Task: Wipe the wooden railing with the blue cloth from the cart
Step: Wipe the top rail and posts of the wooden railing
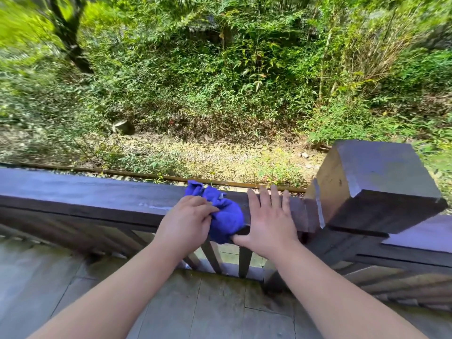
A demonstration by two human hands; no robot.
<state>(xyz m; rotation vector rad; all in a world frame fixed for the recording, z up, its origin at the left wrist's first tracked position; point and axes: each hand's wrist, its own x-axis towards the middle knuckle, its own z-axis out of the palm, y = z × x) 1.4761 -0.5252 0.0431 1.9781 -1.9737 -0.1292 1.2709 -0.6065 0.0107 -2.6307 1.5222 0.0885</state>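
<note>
A dark wooden railing (80,195) runs across the view from the left to a thick square post (374,182) on the right. A bunched blue cloth (226,216) lies on top of the rail near the post. My left hand (186,221) grips the cloth from its left side, fingers curled into the fabric. My right hand (266,221) rests flat on the rail just right of the cloth, fingers straight and spread, thumb touching the cloth's lower edge.
Vertical balusters (244,261) hang under the rail. A second rail section (420,236) continues right of the post. Grey stone paving (171,307) lies underfoot. Beyond the rail the ground drops to gravel and dense green bushes (220,81).
</note>
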